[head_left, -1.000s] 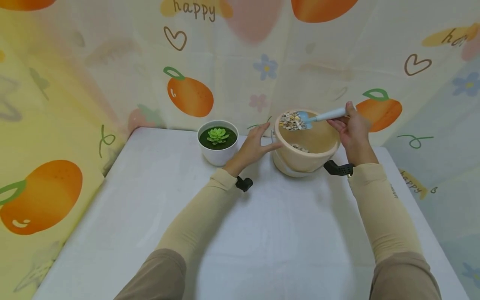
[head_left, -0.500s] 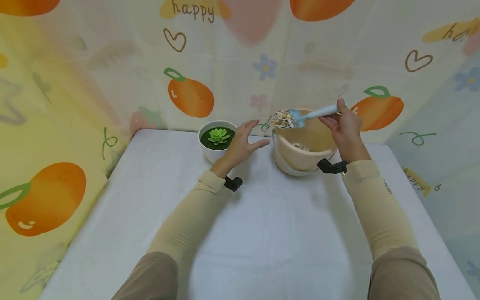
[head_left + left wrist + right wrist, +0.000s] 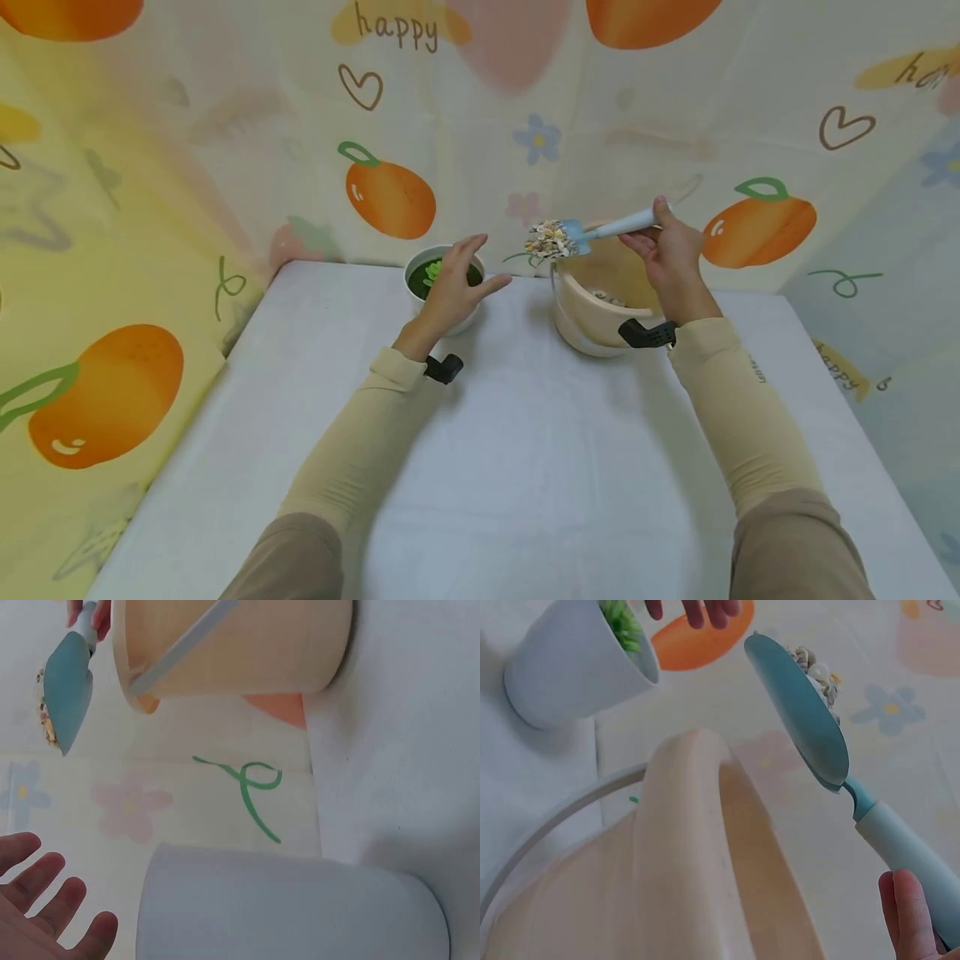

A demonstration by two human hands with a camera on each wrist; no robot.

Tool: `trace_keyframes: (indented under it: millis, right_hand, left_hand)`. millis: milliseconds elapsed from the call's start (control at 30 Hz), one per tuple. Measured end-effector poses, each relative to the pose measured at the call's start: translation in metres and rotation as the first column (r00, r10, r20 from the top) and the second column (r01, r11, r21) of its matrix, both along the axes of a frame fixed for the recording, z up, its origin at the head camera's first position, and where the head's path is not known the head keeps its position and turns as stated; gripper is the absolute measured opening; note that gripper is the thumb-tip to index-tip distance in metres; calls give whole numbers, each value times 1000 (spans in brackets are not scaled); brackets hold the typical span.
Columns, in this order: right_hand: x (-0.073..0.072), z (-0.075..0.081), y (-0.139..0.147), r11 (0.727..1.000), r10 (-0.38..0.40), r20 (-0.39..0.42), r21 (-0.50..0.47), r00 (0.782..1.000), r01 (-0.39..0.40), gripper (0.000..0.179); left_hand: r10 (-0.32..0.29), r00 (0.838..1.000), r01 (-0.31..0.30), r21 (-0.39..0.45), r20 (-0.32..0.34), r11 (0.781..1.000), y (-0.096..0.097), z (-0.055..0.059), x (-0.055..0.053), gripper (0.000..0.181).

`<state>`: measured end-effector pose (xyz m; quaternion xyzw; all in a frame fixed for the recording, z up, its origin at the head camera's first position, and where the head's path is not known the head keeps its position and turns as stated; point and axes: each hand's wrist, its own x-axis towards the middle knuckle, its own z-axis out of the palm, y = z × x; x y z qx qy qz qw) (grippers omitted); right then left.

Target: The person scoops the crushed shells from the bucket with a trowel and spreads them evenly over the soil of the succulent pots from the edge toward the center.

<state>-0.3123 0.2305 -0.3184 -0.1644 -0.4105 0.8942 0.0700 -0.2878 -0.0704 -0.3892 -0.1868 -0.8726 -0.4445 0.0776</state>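
Cream backdrop (image 3: 465, 158), printed orange fruits (image 3: 391, 200), blue flowers (image 3: 537, 140), brown hearts (image 3: 361, 87), white-covered table (image 3: 540, 467)

The left arm (image 3: 341, 458) stretches forward, slanting inward, and ends in a left hand (image 3: 448, 292) with its fingers loosely spread and its thumb held out to the right, away from them. The right arm (image 3: 746, 425) also angles inward from the other side, and the right hand (image 3: 675, 262), well apart from the left, grips with thumb uppermost and fingers curled beneath.
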Motion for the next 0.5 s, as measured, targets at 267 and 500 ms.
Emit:
trace_keyframes:
  millis: [267, 500]
  right_hand:
    - [-2, -3, -14, 1000, 1, 13, 10, 1000, -1, 23]
    - [-7, -3, -30, 999, -3, 31, 52, 1000, 2, 31]
  left_hand:
    - [16, 999, -18, -45, -36, 999, -14, -1, -1, 83]
    - [41, 998, -44, -71, -45, 997, -27, -5, 0, 87]
